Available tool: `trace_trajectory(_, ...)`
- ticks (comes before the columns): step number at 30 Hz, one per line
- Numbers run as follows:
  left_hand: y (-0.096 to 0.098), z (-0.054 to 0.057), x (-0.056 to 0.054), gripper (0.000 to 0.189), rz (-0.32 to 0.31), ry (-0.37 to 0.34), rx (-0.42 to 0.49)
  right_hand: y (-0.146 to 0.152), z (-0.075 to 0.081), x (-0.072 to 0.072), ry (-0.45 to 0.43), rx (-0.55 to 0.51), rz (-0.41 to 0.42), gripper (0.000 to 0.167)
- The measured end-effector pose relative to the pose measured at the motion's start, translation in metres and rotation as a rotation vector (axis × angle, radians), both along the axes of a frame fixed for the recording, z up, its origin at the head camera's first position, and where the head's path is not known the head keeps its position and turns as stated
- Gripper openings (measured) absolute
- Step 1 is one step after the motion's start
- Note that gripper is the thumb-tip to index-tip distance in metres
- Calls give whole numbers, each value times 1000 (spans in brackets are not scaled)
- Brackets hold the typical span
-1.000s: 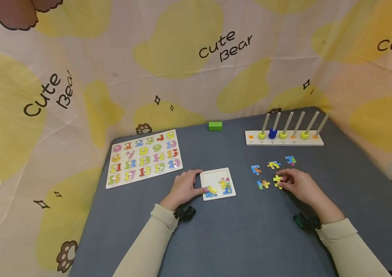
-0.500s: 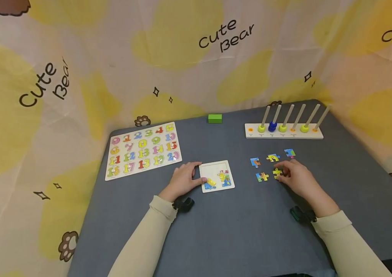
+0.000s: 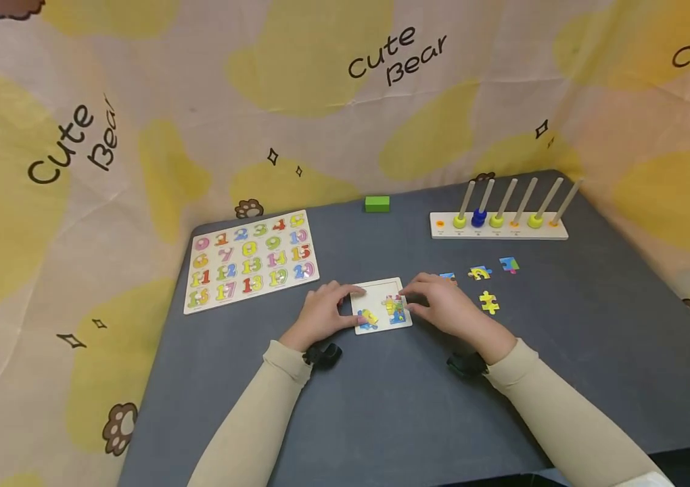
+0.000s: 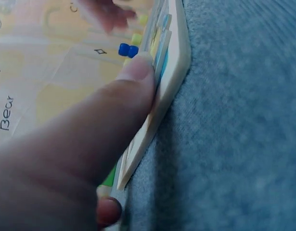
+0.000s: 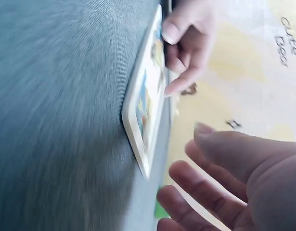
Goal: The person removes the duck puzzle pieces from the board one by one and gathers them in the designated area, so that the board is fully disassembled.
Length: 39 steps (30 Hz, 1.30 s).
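A small white jigsaw tray (image 3: 384, 329) lies mid-table, with a lower-left piece and a joined cluster of pieces (image 3: 394, 309) at its right side. My left hand (image 3: 320, 314) holds the tray's left edge, thumb over the lower-left piece and index finger near the upper corner. At the right edge is my right hand (image 3: 448, 306); in the right wrist view its fingers (image 5: 200, 187) are spread, with nothing visible between them. A yellow jigsaw piece (image 3: 489, 302) lies to the right. Two more pieces, one a yellow-and-blue piece (image 3: 479, 272), lie behind it; another blue piece (image 3: 447, 275) is partly covered by the hand.
A number board (image 3: 251, 264) lies at the left. At the back stand a green block (image 3: 377, 203) and, to the right, a counting rack (image 3: 499, 234) with upright pegs and a few beads. A printed cloth (image 3: 308, 88) hangs behind the grey table (image 3: 369, 406).
My right hand has let go of the yellow jigsaw piece and moved left to the tray's edge, now covering the star piece. The left hand stays on the tray. The head view has tilted slightly.
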State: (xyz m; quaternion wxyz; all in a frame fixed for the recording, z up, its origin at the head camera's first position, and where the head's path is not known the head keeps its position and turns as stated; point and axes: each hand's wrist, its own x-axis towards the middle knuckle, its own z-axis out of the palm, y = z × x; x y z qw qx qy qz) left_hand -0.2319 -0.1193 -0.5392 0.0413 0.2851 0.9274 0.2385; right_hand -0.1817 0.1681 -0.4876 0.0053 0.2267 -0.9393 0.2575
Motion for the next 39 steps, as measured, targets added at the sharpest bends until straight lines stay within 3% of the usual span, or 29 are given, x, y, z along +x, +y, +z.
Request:
trace_trajectory(4,-1,-2,-2,34,-49,-3,53,-18,-7,-10,-30,37,40,31)
trace_trajectory(7,0,-2,-2,27,-68,-1,78,-28,-12,-13,-16,60,47,30)
trace_trajectory(13,4,-5,-3,32,-6,33,96,-42,-15,-14,9,45,128,33)
trace_trajectory(18,6,-6,-3,39,48,18,85,-47,-19,-14,13,42,176,33)
trace_trajectory(27,4,-2,-3,35,7,-29,80,-45,-19,-10,50,72,115,25)
trace_trajectory(34,3,-4,-3,38,1,-7,66,-45,-24,-13,24,46,291,48)
trace_trajectory(39,2,-1,-3,36,-26,-29,80,-46,-26,-13,51,26,298,42)
